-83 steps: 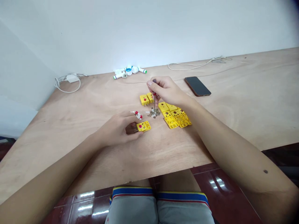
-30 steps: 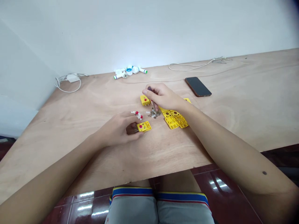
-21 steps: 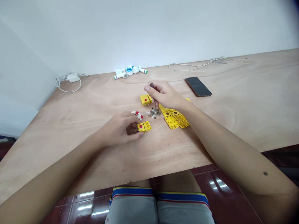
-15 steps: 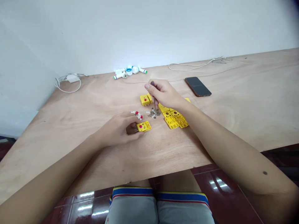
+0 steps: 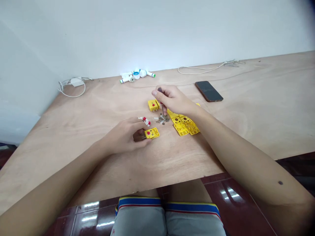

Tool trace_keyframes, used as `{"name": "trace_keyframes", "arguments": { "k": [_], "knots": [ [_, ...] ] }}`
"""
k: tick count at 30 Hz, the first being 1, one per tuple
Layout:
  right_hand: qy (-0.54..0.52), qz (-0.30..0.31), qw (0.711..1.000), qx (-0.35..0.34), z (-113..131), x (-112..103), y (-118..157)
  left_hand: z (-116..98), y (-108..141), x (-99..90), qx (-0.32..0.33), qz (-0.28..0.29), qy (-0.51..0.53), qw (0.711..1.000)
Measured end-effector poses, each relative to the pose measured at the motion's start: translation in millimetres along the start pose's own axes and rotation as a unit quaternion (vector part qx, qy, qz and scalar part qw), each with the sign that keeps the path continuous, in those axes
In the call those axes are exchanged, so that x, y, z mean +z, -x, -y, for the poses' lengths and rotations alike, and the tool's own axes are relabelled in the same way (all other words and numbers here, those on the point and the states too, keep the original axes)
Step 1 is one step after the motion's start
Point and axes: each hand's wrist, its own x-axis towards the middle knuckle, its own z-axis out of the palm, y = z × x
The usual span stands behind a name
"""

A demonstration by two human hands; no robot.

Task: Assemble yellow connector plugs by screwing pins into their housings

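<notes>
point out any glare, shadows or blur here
Head view: glare streaks on the glossy red floor; head view: soft shadow on the wooden table beside the left forearm; head view: dark patch in the top right corner; head view: small metal parts look indistinct.

Red-and-white plastic pieces [image 5: 146, 121] lie left of the small metal screw pile [image 5: 161, 120], flat yellow plastic casings [image 5: 181, 129] right of it. Behind it, rightward, lies a black rectangular phone [image 5: 209, 91].

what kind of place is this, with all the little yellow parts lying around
Likely a workbench of some sort, perhaps in a home or small workshop: a wooden tabletop against a white wall, with a heap of small metal pieces and yellow plastic casings.
</notes>
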Motion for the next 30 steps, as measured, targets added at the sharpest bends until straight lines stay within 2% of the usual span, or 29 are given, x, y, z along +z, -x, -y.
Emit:
{"name": "trace_keyframes", "arguments": {
  "k": [4,11,21,24,28,30],
  "knots": [
    [-0.016,-0.032,0.999,-0.012,-0.5,-0.5,-0.7,-0.5,-0.2,0.2,-0.001,0.001,-0.001,1.000],
    [-0.015,-0.025,1.000,-0.011,-2.1,1.0,-1.8,-0.8,-0.7,0.6,0.003,0.001,-0.005,1.000],
    [-0.028,-0.047,0.999,0.002,-1.7,3.3,-2.3,-1.0,-0.6,-1.3,0.012,-0.004,0.000,1.000],
    [-0.030,-0.048,0.998,0.004,-3.0,5.0,-3.2,-5.1,-3.2,-0.5,0.008,-0.050,0.022,0.998],
    [-0.049,-0.057,0.997,0.007,-2.9,6.2,-4.5,-11.6,-18.4,-1.8,-0.064,-0.147,0.028,0.987],
    [-0.059,-0.058,0.997,0.010,-1.7,5.6,-5.2,-13.2,-31.6,-4.2,-0.097,-0.124,0.020,0.987]
  ]
}}
